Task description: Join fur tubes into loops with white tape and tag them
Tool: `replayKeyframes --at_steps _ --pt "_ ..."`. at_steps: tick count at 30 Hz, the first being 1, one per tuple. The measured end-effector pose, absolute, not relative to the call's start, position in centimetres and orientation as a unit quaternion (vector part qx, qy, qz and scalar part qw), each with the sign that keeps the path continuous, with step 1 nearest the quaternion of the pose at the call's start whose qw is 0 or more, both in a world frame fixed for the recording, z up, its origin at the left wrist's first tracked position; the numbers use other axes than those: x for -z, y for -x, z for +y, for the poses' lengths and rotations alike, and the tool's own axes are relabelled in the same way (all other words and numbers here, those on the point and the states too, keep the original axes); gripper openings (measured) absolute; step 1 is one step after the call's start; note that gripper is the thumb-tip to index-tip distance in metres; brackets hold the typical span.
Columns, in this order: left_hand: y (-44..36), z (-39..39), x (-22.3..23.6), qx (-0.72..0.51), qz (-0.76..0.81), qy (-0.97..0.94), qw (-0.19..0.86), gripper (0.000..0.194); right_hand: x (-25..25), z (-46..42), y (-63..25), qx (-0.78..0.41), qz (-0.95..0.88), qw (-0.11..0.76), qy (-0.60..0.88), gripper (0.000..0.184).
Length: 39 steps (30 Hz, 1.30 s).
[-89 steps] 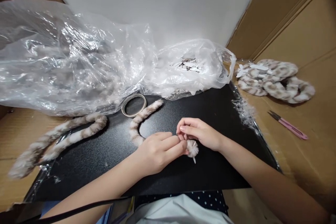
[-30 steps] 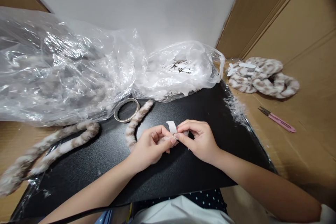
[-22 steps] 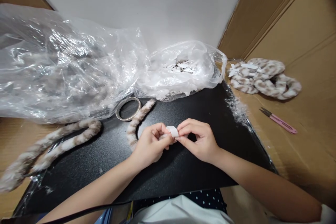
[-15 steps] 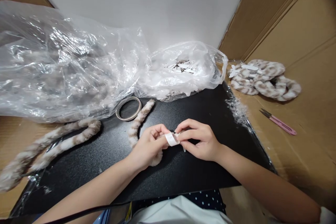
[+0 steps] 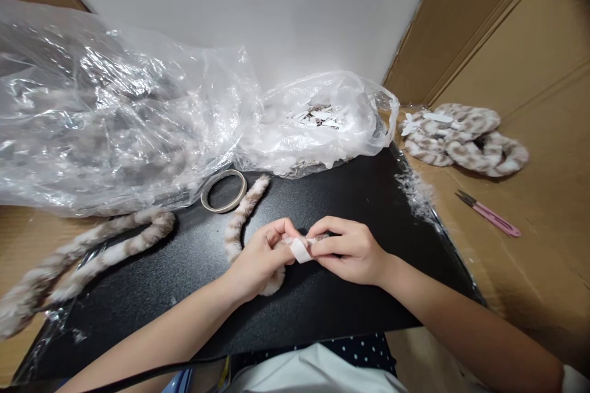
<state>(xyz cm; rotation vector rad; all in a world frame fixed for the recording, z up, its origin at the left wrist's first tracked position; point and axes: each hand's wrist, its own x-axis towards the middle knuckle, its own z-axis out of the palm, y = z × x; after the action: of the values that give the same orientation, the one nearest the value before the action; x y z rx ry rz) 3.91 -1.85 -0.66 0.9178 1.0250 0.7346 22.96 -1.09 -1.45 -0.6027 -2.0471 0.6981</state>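
Note:
Over the middle of the black table, my left hand (image 5: 262,255) pinches a furry brown-and-white strip (image 5: 236,230), which curls out behind and below that hand. A short white tag or tape piece (image 5: 300,250) lies across the strip at my left fingertips. My right hand (image 5: 350,249) is closed on the strip's end, its thumb and fingers pressed together beside the white piece. The fingertips of both hands almost meet, and part of the strip is hidden inside them.
A tape roll (image 5: 224,191) lies beyond my left hand. Clear plastic bags (image 5: 115,116) stand along the back. Another furry strip (image 5: 124,245) is at the left. On cardboard at the right are furry loops (image 5: 470,141) and pink-handled thread snips (image 5: 495,219).
My right fingers have drawn in and closed lower around the strip's end. The white piece has shifted slightly left and tilted. The left hand keeps nearly the same place.

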Motion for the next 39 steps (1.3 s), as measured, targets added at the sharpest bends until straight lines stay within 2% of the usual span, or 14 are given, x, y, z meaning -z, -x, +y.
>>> replayKeyframes --at_steps 5,8,12,14,17,20,25,27,31,32,34,39 --pt "-3.8 -1.8 0.4 -0.318 0.466 -0.453 0.691 0.034 1.3 -1.1 -23.0 -0.241 -0.846 0.417 0.228 0.016" --pt "-3.5 -1.7 0.0 -0.346 0.461 -0.536 0.616 0.03 0.6 -1.1 -23.3 -0.251 -0.833 0.432 0.238 0.015" --pt "-3.0 -1.7 -0.3 -0.38 0.399 -0.699 0.456 0.016 -0.1 -0.7 -24.2 -0.404 -0.713 0.488 0.3 0.022" --pt "-2.8 -1.8 -0.2 -0.373 0.348 -0.765 0.393 0.012 0.0 -0.4 -24.2 -0.507 -0.648 0.47 0.319 0.02" --pt "-3.0 -2.0 0.1 -0.361 0.249 -0.837 0.327 0.009 0.5 0.1 -23.6 -0.663 -0.565 0.378 0.313 0.023" --pt "-3.3 -2.2 0.6 -0.36 0.16 -0.882 0.259 0.012 0.9 0.3 -22.8 -0.761 -0.492 0.295 0.303 0.024" --pt "-3.2 -2.1 0.7 -0.353 0.111 -0.917 0.145 0.015 1.1 0.4 -22.8 -0.81 -0.44 0.162 0.351 0.022" --pt "-3.1 -2.1 0.5 -0.345 0.109 -0.925 0.121 0.017 1.1 0.4 -23.1 -0.841 -0.409 0.086 0.344 0.03" --pt "-2.9 -2.0 0.2 -0.339 0.11 -0.931 0.078 0.017 1.2 0.4 -23.5 -0.887 -0.389 -0.068 0.239 0.049" --pt "-2.8 -2.0 0.2 -0.341 0.11 -0.931 0.067 0.016 1.1 0.4 -23.5 -0.893 -0.383 -0.069 0.225 0.049" --pt "-2.8 -2.0 0.3 -0.344 0.106 -0.932 0.049 0.015 1.1 0.2 -23.4 -0.898 -0.366 -0.018 0.246 0.041" --pt "-2.6 -1.9 0.7 -0.336 0.133 -0.932 0.026 0.016 0.9 -0.3 -22.5 -0.785 -0.444 0.203 0.382 0.031"
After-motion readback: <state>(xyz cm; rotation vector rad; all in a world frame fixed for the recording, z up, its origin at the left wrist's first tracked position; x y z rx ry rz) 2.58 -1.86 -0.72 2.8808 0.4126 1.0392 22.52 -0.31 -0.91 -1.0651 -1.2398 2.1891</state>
